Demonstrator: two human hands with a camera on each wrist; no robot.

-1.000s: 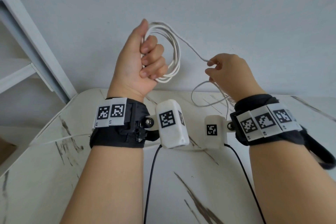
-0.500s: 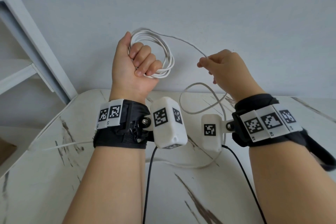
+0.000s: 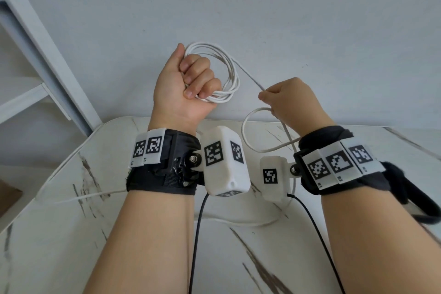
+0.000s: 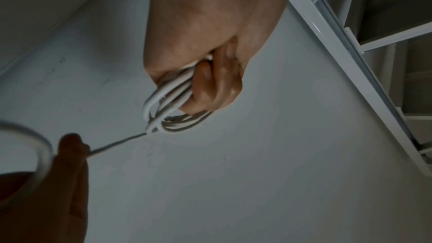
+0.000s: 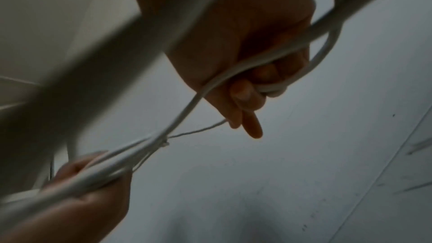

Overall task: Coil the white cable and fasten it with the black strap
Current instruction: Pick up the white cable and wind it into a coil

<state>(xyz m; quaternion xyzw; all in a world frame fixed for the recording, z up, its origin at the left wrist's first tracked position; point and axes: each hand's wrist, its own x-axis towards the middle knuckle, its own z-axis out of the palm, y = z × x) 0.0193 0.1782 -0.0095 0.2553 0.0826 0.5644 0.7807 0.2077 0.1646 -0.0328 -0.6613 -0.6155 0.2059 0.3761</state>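
Observation:
My left hand [image 3: 191, 83] is raised above the table in a fist and grips a coil of white cable [image 3: 230, 74] of several loops. From the coil a single taut strand [image 3: 248, 74] runs right and down to my right hand [image 3: 286, 100], which pinches it between thumb and fingertips. Under that hand a slack loop [image 3: 248, 136] hangs, and the cable's tail [image 3: 238, 223] lies on the table. The left wrist view shows the coil [image 4: 168, 103] inside my curled fingers [image 4: 210, 84]. In the right wrist view the cable [image 5: 194, 103] passes through my right hand [image 5: 245, 90]. I see no black strap.
A white marble-patterned table [image 3: 71, 246] lies below my arms, its rounded far edge near a plain wall. A white shelf frame [image 3: 47, 55] stands at the left. Black camera leads [image 3: 198, 234] hang from both wrist units.
My left fist has turned, so the coil sits more to its right and looks smaller. My right hand has moved slightly left and down, and the slack loop below it has widened.

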